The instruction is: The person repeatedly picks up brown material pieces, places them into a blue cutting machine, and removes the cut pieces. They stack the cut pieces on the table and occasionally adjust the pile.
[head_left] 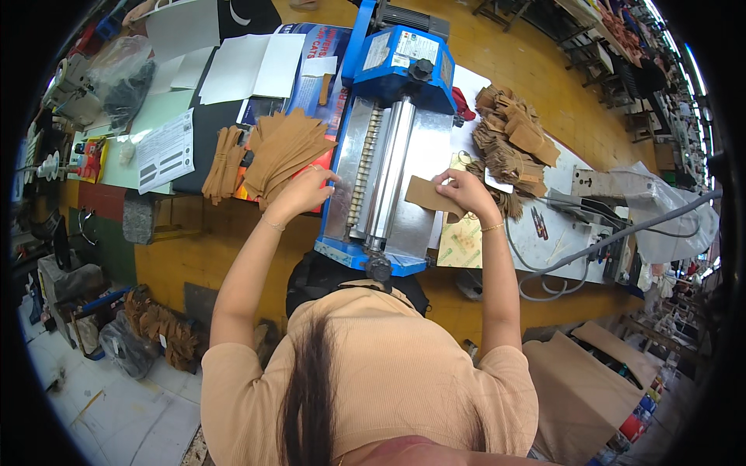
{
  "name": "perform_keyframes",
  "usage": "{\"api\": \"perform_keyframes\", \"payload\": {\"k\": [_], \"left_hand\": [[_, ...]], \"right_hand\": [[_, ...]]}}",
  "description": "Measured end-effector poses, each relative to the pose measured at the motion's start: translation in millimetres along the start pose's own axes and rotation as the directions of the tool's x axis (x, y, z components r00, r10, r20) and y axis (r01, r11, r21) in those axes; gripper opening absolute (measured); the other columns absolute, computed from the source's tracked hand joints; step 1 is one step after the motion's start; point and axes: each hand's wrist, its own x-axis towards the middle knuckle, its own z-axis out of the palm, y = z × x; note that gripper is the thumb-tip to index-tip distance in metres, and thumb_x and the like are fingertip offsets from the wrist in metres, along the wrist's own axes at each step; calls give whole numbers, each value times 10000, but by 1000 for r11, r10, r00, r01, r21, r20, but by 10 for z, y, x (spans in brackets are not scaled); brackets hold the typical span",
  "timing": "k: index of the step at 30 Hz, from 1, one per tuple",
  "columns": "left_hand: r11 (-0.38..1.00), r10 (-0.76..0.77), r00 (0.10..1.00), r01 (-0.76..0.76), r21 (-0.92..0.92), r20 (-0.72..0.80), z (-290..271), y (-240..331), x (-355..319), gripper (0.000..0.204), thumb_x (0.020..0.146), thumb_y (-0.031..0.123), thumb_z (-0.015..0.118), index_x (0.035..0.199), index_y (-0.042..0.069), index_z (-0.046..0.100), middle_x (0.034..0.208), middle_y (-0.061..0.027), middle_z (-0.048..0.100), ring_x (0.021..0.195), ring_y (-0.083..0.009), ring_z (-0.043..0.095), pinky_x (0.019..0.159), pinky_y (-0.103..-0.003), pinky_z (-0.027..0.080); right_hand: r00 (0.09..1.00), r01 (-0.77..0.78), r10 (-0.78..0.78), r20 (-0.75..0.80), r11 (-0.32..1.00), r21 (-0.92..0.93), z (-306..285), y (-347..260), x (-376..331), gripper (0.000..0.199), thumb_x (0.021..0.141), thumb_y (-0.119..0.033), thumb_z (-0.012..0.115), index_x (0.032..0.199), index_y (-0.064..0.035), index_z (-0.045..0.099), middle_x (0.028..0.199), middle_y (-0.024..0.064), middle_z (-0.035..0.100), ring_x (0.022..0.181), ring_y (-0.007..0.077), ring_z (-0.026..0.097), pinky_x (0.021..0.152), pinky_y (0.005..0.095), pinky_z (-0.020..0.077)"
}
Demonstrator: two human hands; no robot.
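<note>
A blue machine [336,247] with a long shiny metal roller [394,167] stands in front of me, between my hands. My right hand [463,194] pinches a flat brown leather-like piece [423,194] over the metal plate on the roller's right side. My left hand [307,190] is at the machine's left edge, its fingers loosely stretched and nothing visible in them. It is beside a fanned stack of brown cut pieces [284,147]. A smaller bundle of narrow brown pieces [224,165] lies left of that stack.
Piled brown pieces [509,140] lie right of the machine, near a patterned yellowish sheet [461,242]. Pliers-like tools [539,223] and a grey cable [622,233] are farther right. White papers [252,68] and a printed sheet [166,151] cover the left table.
</note>
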Motion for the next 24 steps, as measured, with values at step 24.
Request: {"api": "perform_keyframes", "payload": {"k": [24], "left_hand": [[604, -462, 856, 495, -624, 232, 316, 134, 442, 451, 882, 455, 644, 1016, 27, 600, 890, -34, 636, 714, -110, 582, 623, -253, 449]], "right_hand": [[1000, -4, 5, -22, 998, 66, 19, 153, -76, 243, 761, -154, 762, 950, -35, 668, 660, 37, 638, 569, 106, 551, 537, 263, 440]]}}
